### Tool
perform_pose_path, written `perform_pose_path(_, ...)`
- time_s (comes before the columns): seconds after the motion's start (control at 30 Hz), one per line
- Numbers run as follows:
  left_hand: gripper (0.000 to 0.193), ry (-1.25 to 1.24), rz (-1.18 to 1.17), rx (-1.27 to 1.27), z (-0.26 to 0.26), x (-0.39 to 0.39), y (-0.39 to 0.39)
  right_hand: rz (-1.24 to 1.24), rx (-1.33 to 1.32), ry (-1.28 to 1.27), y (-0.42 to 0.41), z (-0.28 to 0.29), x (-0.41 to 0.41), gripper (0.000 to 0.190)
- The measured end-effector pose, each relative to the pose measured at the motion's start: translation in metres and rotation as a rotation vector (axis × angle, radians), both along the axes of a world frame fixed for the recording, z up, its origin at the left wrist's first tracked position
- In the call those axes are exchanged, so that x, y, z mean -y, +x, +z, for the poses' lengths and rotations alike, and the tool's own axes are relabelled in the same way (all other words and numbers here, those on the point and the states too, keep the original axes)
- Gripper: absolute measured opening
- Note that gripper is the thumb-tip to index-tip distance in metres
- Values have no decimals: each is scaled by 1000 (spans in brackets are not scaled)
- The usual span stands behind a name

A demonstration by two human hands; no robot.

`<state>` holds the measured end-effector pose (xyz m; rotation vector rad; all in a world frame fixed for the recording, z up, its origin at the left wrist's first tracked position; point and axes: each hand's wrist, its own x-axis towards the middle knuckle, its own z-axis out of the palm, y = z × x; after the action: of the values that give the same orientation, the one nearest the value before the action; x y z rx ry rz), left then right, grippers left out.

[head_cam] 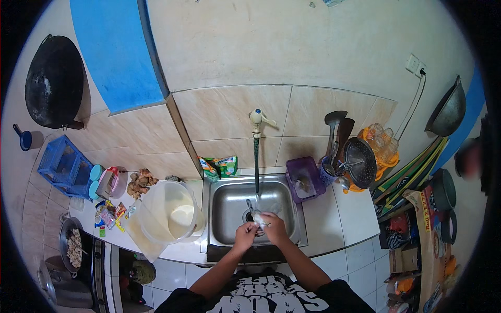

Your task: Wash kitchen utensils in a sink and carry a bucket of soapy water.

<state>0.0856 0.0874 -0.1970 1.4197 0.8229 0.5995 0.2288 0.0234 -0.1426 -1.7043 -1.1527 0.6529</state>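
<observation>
Over the stainless steel sink [221, 225], both my hands work close together. My left hand [245, 235] grips a metal utensil [249, 205], likely a spoon, whose upper end points towards the tap. My right hand [275, 230] presses a whitish, sponge-like wad [260, 220] around the utensil's lower part; fingers hide much of both. Just above them, a thin stream of water seems to fall from the dark green hose [256, 164] fixed to the wall tap [256, 121]. Behind my hands the drain is partly hidden.
Left of the sink stands a large translucent tub [150, 215]. A purple plastic basin [290, 180] sits at the right rim, beside a utensil holder [328, 178] and a dark perforated strainer [359, 162]. Green detergent packs [225, 166] lean behind the sink. A filled wok [64, 238] is far left.
</observation>
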Motion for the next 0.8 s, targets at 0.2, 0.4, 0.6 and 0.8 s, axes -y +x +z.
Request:
perform_pose_path(0.2,11,-64,74,-18,-30,2,-4,336,261,177,3,3,7,40)
perform_pose_path(0.4,8,-339,233,443,-1,-1,8,-258,-92,-83,-3,-40,20,39)
perform_pose_path(0.6,10,-324,212,450,-5,4,15,-13,-586,105,-9,-82,19,35)
perform_pose_path(0.8,27,-427,109,296,-7,-7,-5,-88,-812,-49,13,-48,19,35)
